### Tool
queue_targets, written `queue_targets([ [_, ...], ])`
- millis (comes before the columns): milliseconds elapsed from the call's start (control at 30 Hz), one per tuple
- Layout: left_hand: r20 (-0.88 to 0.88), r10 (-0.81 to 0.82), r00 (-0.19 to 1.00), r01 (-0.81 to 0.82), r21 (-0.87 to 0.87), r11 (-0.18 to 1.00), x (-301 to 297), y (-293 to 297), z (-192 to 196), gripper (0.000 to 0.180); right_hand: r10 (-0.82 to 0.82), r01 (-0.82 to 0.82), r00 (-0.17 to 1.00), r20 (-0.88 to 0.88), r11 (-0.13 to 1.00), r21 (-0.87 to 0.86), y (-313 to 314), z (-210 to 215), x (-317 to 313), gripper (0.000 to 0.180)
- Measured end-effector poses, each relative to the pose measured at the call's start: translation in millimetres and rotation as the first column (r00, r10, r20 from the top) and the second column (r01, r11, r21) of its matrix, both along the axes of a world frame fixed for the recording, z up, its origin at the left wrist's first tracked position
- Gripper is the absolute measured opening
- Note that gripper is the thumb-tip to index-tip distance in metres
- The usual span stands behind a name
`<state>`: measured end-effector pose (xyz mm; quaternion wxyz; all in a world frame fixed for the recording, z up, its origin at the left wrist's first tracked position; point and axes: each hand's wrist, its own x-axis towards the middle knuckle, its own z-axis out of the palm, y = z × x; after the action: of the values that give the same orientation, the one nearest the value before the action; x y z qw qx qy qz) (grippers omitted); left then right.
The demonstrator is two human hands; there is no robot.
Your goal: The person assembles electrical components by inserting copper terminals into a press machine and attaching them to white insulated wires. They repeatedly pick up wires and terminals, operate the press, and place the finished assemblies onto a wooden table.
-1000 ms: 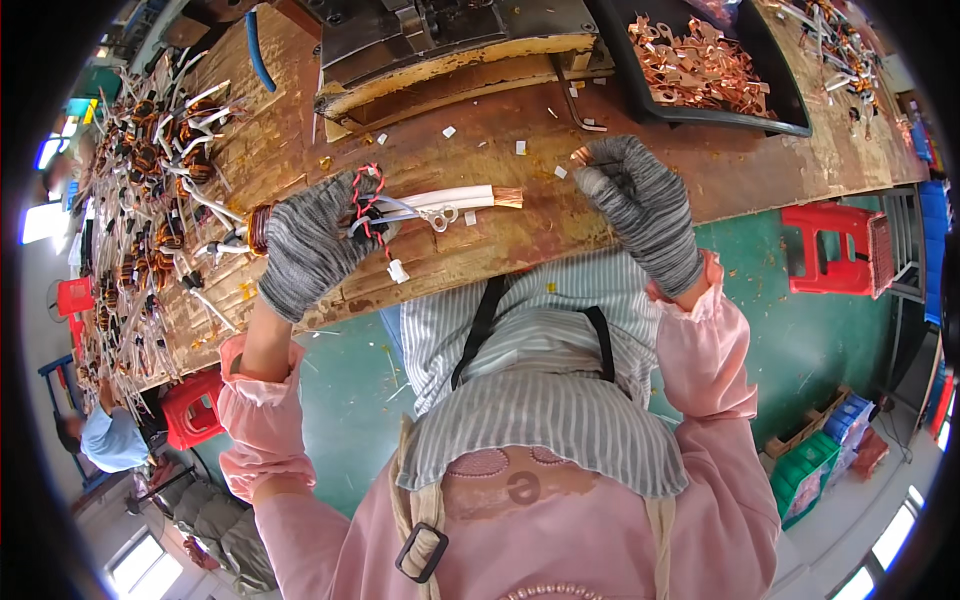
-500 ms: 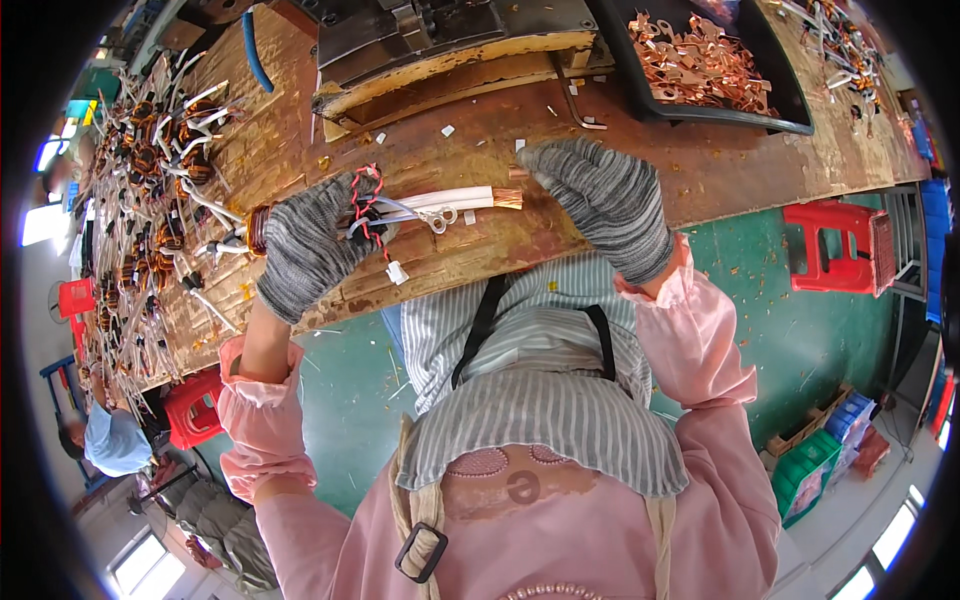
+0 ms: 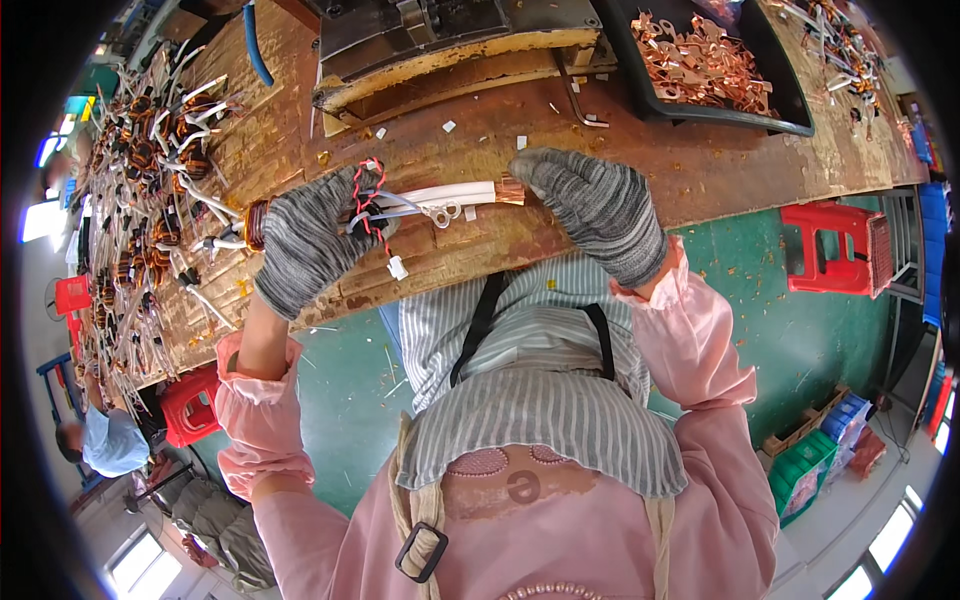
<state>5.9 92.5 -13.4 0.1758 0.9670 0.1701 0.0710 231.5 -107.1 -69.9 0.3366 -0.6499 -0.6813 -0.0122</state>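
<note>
In my closed left hand (image 3: 312,240), gloved in grey knit, is a bundle of cables with a wound ring coil (image 3: 256,226) at its left end. Out of the grip to the right run thick white cables (image 3: 450,194), ending in bare copper strands (image 3: 511,192). Thin wires with ring terminals (image 3: 441,214) lie along them, and a red twisted wire (image 3: 374,190) hangs down to a small white connector (image 3: 397,267). My right hand (image 3: 600,210), gloved alike, has its fingers pinched together right at the copper ends; what lies between the fingertips is hidden.
Many similar coil assemblies (image 3: 150,190) pile up on the left of the wooden bench (image 3: 480,250). A metal press-like fixture (image 3: 450,60) stands at the back, beside a black tray (image 3: 735,121) of copper lugs (image 3: 700,70). A red stool (image 3: 835,250) is at right.
My right hand has shifted slightly left and down, bringing its fingertips up to the copper ends. My left hand keeps its hold on the cables almost unmoved.
</note>
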Motion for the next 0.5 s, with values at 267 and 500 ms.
queue_targets([
  [267, -0.04, 0.018, 0.999, -0.018, -0.013, 1.0, 1, -1, 0, 0.047, 0.059, -0.073, 0.992, -0.114, 0.99, -0.122, 1, -6, 1, 0.035],
  [500, -0.061, 0.042, 0.997, -0.044, -0.043, 0.998, 6, -2, 4, 0.039, 0.158, -0.208, 0.92, -0.358, 0.972, -0.106, -3, -2, 10, 0.035],
])
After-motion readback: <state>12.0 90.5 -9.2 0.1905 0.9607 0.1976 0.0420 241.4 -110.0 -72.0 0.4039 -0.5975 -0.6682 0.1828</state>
